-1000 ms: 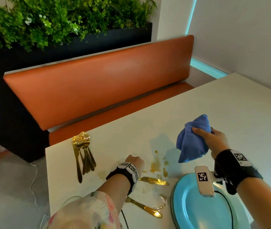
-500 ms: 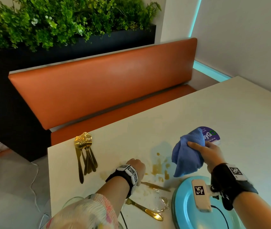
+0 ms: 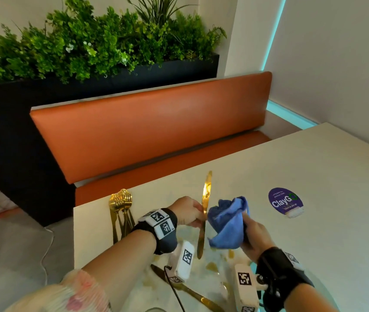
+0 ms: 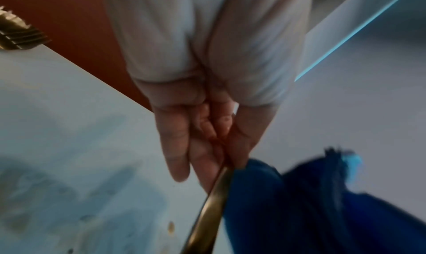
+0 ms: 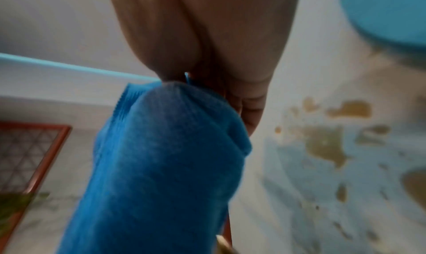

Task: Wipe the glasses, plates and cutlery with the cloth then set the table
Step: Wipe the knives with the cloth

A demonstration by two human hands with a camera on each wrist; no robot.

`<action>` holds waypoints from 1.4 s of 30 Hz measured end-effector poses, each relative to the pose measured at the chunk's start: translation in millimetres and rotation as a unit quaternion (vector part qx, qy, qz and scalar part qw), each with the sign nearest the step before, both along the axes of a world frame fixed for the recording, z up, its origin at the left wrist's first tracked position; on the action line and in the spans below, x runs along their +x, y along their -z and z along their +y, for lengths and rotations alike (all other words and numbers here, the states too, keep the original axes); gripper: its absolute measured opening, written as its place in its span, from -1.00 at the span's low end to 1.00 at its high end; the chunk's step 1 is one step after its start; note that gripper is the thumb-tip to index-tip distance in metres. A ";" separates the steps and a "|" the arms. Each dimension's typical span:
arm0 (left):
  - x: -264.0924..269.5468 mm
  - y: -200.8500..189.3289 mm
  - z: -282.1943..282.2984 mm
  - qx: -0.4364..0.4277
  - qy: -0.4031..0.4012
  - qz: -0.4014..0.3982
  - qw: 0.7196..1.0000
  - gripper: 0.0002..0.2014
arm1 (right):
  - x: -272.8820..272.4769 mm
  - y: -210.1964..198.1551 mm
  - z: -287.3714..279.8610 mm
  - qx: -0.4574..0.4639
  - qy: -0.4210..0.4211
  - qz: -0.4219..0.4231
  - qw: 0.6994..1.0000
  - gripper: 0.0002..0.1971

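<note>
My left hand (image 3: 193,214) pinches a gold knife (image 3: 205,210) near its middle and holds it upright above the table, blade up. In the left wrist view the same left hand (image 4: 207,148) grips the knife's handle (image 4: 207,219). Right beside it, my right hand (image 3: 250,233) grips a bunched blue cloth (image 3: 228,224) that sits close against the knife; whether they touch I cannot tell. The right wrist view is filled by the blue cloth (image 5: 161,166). A blue plate (image 5: 387,11) lies near my right wrist.
A pile of gold cutlery (image 3: 120,210) lies at the table's left edge. Another gold piece (image 3: 192,291) rests near me among brown stains (image 3: 212,265) on the white table (image 3: 314,167). A purple sticker (image 3: 284,200) is to the right. An orange bench (image 3: 152,129) stands beyond.
My left hand has lifted the gold knife off the table and turned it upright. My right hand has brought the blue cloth left, next to the knife.
</note>
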State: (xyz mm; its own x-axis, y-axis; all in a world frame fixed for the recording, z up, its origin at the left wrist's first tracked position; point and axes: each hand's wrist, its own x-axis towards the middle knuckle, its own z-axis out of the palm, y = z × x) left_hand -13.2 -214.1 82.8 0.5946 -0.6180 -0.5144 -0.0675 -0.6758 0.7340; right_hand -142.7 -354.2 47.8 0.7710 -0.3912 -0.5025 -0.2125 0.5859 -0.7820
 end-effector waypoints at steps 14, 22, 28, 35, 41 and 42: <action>-23.2 -28.9 5.1 -0.070 0.020 -0.026 0.997 -0.82 | 63.4 -58.2 7.4 -0.271 0.060 0.095 0.956 -0.63; -13.9 -37.6 0.6 -0.057 -0.005 -0.079 0.995 -0.81 | 59.9 -56.7 20.8 -0.345 -0.045 0.072 0.935 -0.73; -16.2 -37.5 4.3 -0.082 0.032 -0.062 0.994 -0.85 | 75.7 -83.0 -6.8 -0.311 0.064 0.073 0.945 -0.60; -10.0 -32.3 -0.9 -0.075 0.013 -0.142 0.987 -0.88 | 63.2 -51.3 19.3 -0.352 -0.032 0.066 0.933 -0.61; -12.0 -29.8 10.3 -0.060 0.009 -0.052 0.997 -0.76 | 76.2 -84.2 -6.1 -0.323 0.063 0.045 0.943 -0.66; -12.5 -30.7 13.1 -0.065 0.005 -0.031 0.997 -0.72 | 76.4 -86.7 -7.4 -0.324 0.066 0.041 0.943 -0.66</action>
State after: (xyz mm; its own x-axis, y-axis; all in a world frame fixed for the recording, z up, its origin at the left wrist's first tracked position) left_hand -25.8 -200.9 113.5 0.6162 -0.6833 -0.3917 -0.1223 -0.5743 0.8094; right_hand -66.3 -361.7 134.5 0.6636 -0.7260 -0.1802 -0.2458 0.0159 -0.9692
